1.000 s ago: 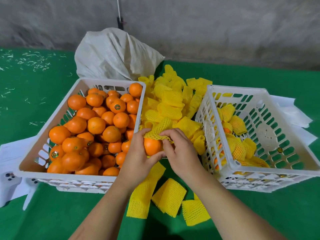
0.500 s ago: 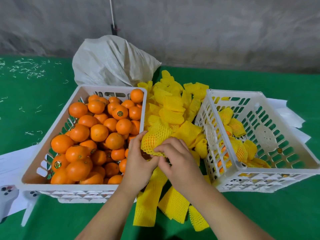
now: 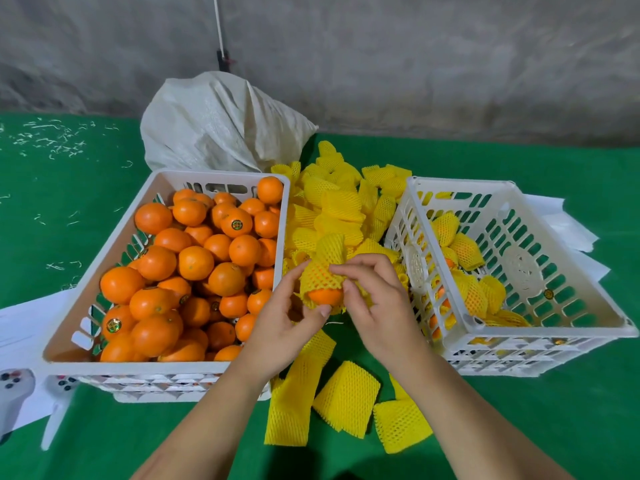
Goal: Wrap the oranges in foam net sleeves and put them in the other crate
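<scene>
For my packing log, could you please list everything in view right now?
Left crate: one, white, left, full of bare oranges.
Right crate: one, white, right, holding several wrapped oranges.
Loose foam net sleeves: many, yellow, between and before the crates.
Sack: one, off-white, behind.
Paper sheets: white, under the crates.
Table cover: green.
Held orange: one, partly inside a yellow sleeve.
Left hand, right hand: both holding it.
</scene>
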